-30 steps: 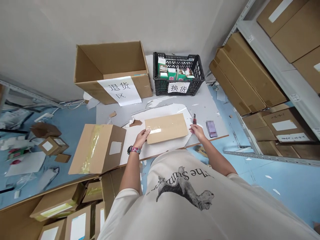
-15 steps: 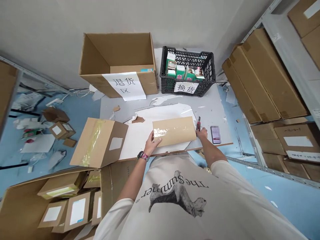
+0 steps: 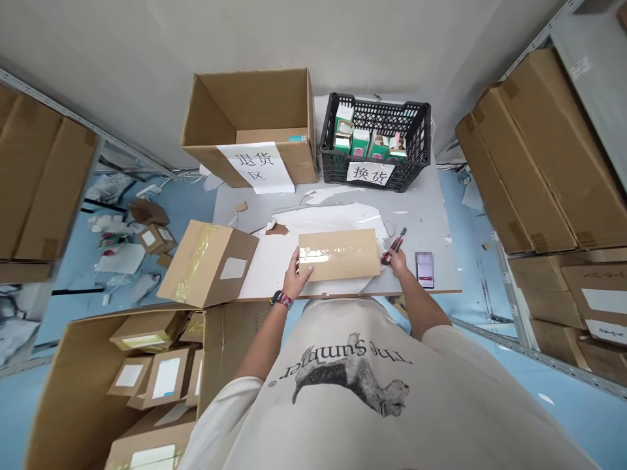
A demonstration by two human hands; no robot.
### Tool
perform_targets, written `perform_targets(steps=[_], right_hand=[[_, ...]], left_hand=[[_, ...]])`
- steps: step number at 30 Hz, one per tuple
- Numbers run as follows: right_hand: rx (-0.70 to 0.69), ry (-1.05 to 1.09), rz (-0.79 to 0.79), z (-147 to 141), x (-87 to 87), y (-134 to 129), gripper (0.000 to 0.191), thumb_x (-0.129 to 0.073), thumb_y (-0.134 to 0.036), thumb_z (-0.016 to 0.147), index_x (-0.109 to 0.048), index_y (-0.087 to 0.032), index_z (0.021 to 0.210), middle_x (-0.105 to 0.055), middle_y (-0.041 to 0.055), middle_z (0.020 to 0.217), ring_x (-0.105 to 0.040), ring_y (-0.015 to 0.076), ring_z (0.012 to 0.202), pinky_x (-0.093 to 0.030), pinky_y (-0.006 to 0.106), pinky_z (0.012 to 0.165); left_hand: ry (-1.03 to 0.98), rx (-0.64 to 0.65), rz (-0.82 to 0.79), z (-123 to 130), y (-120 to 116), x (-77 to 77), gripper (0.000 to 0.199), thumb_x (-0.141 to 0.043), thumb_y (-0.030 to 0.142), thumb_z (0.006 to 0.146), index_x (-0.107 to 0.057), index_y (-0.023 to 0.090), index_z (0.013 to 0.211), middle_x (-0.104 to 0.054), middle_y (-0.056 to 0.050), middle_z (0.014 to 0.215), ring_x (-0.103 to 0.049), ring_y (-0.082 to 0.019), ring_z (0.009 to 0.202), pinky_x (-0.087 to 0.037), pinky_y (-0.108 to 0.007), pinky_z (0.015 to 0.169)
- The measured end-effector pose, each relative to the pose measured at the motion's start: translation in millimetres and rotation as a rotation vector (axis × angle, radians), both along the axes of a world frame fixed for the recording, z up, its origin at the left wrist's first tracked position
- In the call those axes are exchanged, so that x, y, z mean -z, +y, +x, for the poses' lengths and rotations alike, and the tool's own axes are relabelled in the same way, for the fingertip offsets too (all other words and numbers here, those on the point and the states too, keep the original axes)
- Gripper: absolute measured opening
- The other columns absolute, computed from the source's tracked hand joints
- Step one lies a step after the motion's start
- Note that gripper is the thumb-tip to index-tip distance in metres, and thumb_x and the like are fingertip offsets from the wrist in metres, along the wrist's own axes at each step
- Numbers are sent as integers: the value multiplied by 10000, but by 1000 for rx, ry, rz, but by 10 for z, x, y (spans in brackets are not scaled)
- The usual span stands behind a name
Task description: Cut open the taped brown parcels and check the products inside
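Note:
A cardboard box (image 3: 340, 256) with clear tape across its top lies on the white sheet (image 3: 274, 261) near the table's front edge. My left hand (image 3: 296, 277) grips the box's left end, thumb on top. At the box's right end my right hand (image 3: 398, 260) is closed around a red and black utility knife (image 3: 394, 247), whose tip points up and to the right. A phone (image 3: 424, 269) with a lit screen lies right of that hand. To the left stands a larger taped box (image 3: 208, 264) with a white label.
An open carton (image 3: 206, 160) with a paper sign and a black crate (image 3: 337, 168) of small green and white boxes stand at the table's back. A big carton (image 3: 59, 391) holds several boxes at lower left. Shelves with cartons (image 3: 563, 156) flank the table.
The view has shifted, showing more of the left shelf. The knife in my right hand has tilted further right, and its blade end has swung away from the box.

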State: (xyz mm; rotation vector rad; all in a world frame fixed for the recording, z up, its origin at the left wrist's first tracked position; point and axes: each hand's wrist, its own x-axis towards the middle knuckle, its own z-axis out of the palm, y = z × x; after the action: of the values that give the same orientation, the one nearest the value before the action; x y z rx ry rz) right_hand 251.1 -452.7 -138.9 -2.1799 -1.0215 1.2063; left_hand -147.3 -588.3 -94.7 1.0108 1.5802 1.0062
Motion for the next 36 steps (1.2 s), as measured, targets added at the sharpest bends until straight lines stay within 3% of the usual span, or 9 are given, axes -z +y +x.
perform_targets(steps=[3, 6, 8, 11, 14, 17, 20, 25, 36], right_hand=[[167, 83, 80, -17, -182, 180, 173, -537, -395, 1078, -562, -270, 1195, -652, -49, 774, -685, 192, 678, -650, 350, 735], [288, 241, 284, -119, -447, 337, 229, -587, -427, 1064, -571, -302, 1255, -595, -88, 750, -590, 164, 588, -624, 317, 679], [103, 306, 380, -253, -654, 366, 340, -648, -486, 1039, -622, -312, 1331, -650, -73, 799, -596, 163, 594, -621, 320, 699], [-408, 323, 435, -533, -968, 303, 513, -742, -535, 1005, -706, -305, 1462, -781, -1, 901, -729, 249, 783, -662, 411, 875], [-853, 313, 460, -833, -1227, 200, 404, -870, -465, 966, -832, -320, 1340, -875, 55, 1119, -793, 359, 1105, -603, 488, 1107], [-1134, 177, 413, -1067, -1415, 125, 265, -862, -337, 1006, -871, -313, 1269, -887, 62, 1184, -806, 366, 1136, -567, 459, 1124], [-1363, -60, 376, -1205, -1559, 94, 329, -700, -253, 1116, -810, -289, 1423, -871, 82, 1323, -807, 326, 1202, -560, 401, 1098], [-1542, -316, 360, -1316, -1723, 111, 409, -547, -255, 1183, -705, -263, 1560, -830, 114, 1452, -795, 306, 1265, -554, 363, 1060], [-1614, -371, 379, -1428, -1848, 145, 399, -501, -268, 1207, -686, -245, 1559, -834, 129, 1419, -799, 306, 1224, -523, 353, 1006]], left_hand=[[-8, -39, 7, 30, -2, 40, 1111, -869, 681, 913, -419, 281, 1846, -511, -163, 1850, -528, -365, 1692, -414, -564, 1414], [-5, -63, 26, 37, 3, 79, 1072, -869, 679, 901, -480, 257, 1806, -540, -167, 1827, -513, -358, 1705, -384, -557, 1433], [-11, -69, 36, 36, 11, 95, 1066, -870, 680, 894, -501, 235, 1789, -550, -181, 1814, -534, -364, 1688, -392, -564, 1428], [-27, -66, 40, 36, 22, 101, 1065, -874, 684, 889, -516, 214, 1774, -595, -196, 1770, -589, -374, 1634, -444, -584, 1395], [-37, -71, 38, 47, 17, 111, 1059, -881, 689, 885, -529, 216, 1765, -640, -192, 1725, -630, -366, 1582, -485, -581, 1364], [-35, -92, 43, 57, 0, 150, 1036, -877, 697, 889, -551, 228, 1754, -644, -172, 1729, -650, -363, 1553, -510, -575, 1342], [-32, -105, 55, 52, -10, 210, 999, -879, 693, 890, -593, 227, 1726, -644, -157, 1734, -650, -373, 1546, -536, -571, 1323], [-47, -108, 59, 24, 8, 291, 965, -896, 657, 895, -619, 212, 1706, -677, -164, 1695, -682, -387, 1506, -577, -575, 1287], [-21, -90, 80, 18, 7, 380, 1010, -868, 700, 912, -574, 200, 1739, -697, -174, 1666, -694, -371, 1489, -592, -548, 1265]])
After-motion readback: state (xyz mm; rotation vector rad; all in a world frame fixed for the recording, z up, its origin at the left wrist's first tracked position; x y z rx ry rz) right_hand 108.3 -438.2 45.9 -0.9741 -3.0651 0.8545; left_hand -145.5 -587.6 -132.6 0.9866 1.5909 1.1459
